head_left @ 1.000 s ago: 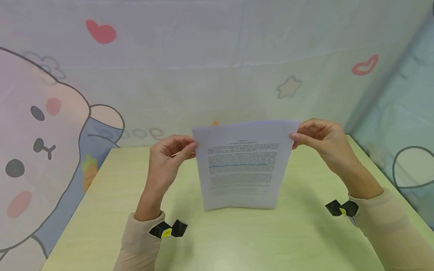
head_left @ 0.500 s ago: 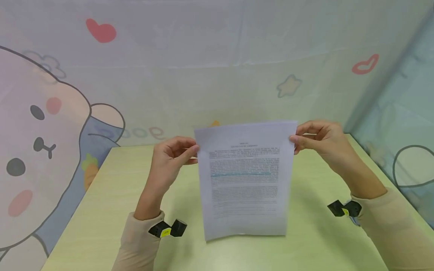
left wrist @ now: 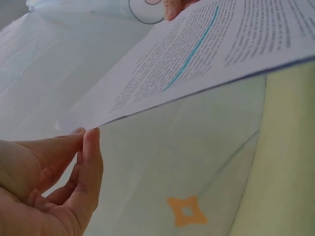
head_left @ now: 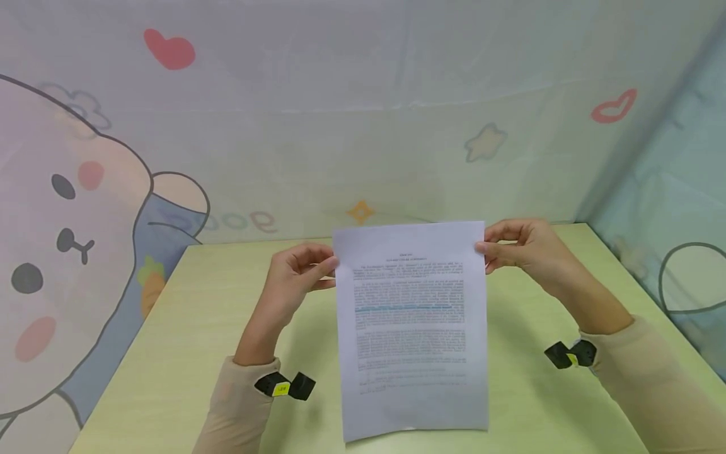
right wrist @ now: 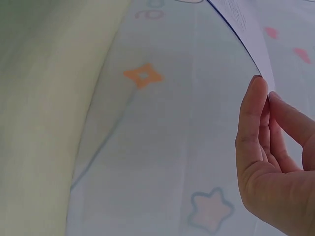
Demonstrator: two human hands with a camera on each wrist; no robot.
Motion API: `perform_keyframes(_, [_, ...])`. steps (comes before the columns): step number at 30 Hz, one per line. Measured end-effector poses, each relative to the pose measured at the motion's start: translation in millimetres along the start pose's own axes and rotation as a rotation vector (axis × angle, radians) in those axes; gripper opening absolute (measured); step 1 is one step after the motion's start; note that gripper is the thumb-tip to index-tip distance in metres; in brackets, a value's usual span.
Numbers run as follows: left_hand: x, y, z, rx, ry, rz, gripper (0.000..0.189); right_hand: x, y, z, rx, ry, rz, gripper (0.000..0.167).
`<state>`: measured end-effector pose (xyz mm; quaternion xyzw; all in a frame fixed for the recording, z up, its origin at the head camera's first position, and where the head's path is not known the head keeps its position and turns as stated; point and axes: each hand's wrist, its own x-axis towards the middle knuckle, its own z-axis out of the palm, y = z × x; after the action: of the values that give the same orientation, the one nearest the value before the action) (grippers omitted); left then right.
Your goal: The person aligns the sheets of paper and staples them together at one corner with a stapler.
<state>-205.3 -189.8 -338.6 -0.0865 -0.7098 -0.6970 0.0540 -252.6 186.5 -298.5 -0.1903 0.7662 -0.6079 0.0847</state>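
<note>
A white printed sheet of paper (head_left: 411,328) hangs between both hands, its text side facing the head camera. One line across the text is marked in blue. My left hand (head_left: 295,284) pinches the upper left corner between thumb and fingers. At the opposite upper corner, my right hand (head_left: 527,255) pinches the sheet the same way. In the left wrist view the paper (left wrist: 197,54) slants up and away from the left fingertips (left wrist: 92,140). The right wrist view catches only a narrow strip of the paper (right wrist: 246,39) above the right fingertips.
A pale yellow-green table (head_left: 187,328) lies under the hands. Behind it hangs a light cloth backdrop (head_left: 340,126) printed with a bear, hearts and stars, and another cloth (head_left: 680,208) closes off the right side. Small black cameras (head_left: 283,384) sit on both wrists.
The sheet has swung from tilted away to facing the head camera more fully, its lower edge coming down and nearer. Both hands have dropped slightly and moved closer together, still pinching the corners.
</note>
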Motion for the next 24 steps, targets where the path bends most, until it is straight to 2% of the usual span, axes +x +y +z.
perform_keyframes(5, [1.4, -14.1, 0.1, -0.024, 0.015, -0.088, 0.022, 4.5, 14.7, 1.4, 0.059, -0.024, 0.045, 0.017])
perform_keyframes(11, [-0.7, -33.2, -0.6, -0.039, 0.013, -0.155, 0.022, 7.9, 36.9, 6.7, 0.111, -0.039, 0.108, 0.015])
perform_keyframes(24, [-9.2, -64.2, -2.1, -0.02, 0.018, -0.236, 0.021, 10.0, 75.3, 22.2, 0.133, -0.064, 0.218, 0.027])
